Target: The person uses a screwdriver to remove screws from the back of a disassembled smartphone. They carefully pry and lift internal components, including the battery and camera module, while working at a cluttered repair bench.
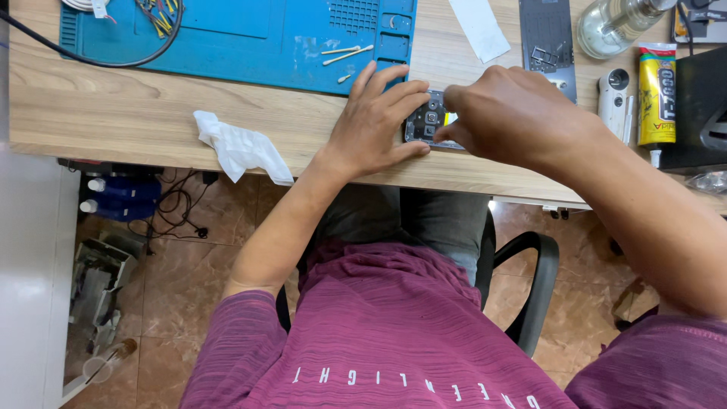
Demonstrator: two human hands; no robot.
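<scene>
The light wooden worktop fills the top of the view, and its near edge runs from nine o'clock to three o'clock. At eleven o'clock on it lies a big blue rubber work mat with a few thin cotton sticks on it. A crumpled white tissue sits near the edge at about nine o'clock from the hands.

The left hand lies flat with its fingers spread, pressing on the left end of a small dark opened phone with bare camera parts. It is not closed around the phone; it just holds it down. The right hand is curled over the right end of the phone, with its fingertips pinched at the phone's top edge. I cannot tell if its grip has a small part in it.

The phone sits between both hands, close to the near edge. Its long side seems to run from nine o'clock to three o'clock, but the right hand hides most of it. Both hands touch it.

At two o'clock stand a yellow glue tube and a clear glass bottle.
</scene>
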